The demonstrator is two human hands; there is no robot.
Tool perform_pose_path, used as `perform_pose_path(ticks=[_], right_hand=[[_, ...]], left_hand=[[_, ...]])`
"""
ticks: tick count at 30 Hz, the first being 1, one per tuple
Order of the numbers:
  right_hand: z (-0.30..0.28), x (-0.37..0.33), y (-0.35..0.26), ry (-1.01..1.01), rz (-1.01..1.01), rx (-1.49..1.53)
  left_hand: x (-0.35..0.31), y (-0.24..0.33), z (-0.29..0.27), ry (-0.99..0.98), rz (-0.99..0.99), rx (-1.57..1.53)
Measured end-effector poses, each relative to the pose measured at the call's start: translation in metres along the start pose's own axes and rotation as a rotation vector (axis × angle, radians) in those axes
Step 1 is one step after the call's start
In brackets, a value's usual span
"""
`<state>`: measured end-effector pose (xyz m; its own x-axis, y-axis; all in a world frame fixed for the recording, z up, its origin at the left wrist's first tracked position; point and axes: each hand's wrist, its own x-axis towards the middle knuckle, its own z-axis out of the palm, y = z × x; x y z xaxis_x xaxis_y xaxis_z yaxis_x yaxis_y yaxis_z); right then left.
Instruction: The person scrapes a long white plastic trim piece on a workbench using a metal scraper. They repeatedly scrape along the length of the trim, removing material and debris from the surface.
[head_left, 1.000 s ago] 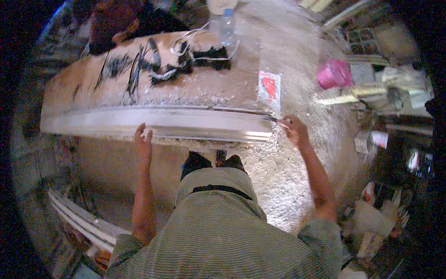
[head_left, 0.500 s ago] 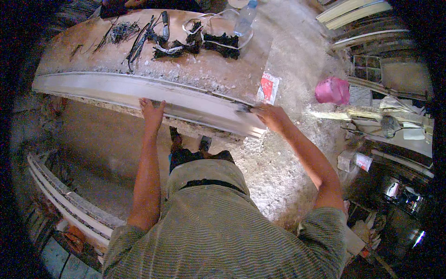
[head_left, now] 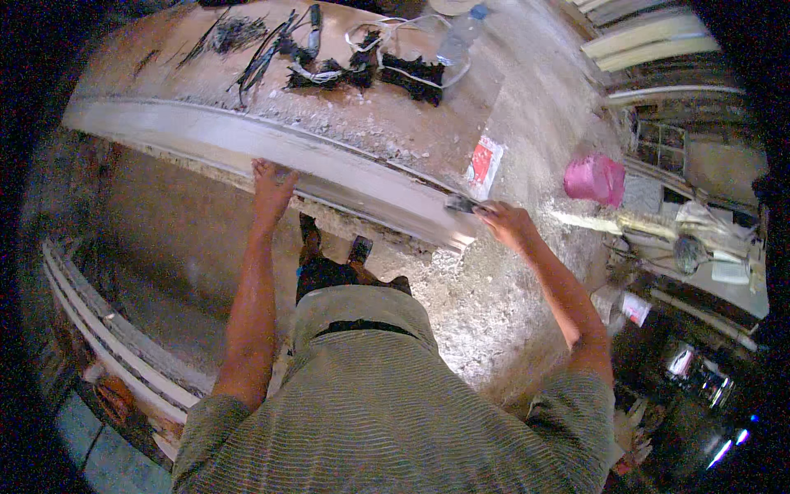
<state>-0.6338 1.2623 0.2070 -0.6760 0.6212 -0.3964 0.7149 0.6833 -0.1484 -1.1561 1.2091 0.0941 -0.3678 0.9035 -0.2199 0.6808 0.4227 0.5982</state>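
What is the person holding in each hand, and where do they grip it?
The right hand grips a small scraper by its handle end. The left hand only presses on the long white moulding.

Dusty, rubble-strewn floor (head_left: 485,321); long worktop (head_left: 411,123) far; pink bucket (head_left: 594,179) right; white mouldings (head_left: 107,337) stacked near left.
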Motion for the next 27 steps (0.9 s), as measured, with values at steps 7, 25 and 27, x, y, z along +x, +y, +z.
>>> perform_pose_path(ticks=[7, 25, 27], right_hand=[[0.024, 0.044, -0.013, 0.232, -0.132, -0.138], [0.025, 0.026, -0.016, 0.403, -0.183, -0.035], [0.022, 0.074, -0.043, 0.303, -0.083, -0.103]], left_hand=[[-0.004, 0.011, -0.009, -0.064, -0.017, 0.083], [-0.008, 0.009, -0.016, -0.061, -0.041, 0.001], [-0.007, 0.011, -0.017, -0.066, -0.068, 0.008]])
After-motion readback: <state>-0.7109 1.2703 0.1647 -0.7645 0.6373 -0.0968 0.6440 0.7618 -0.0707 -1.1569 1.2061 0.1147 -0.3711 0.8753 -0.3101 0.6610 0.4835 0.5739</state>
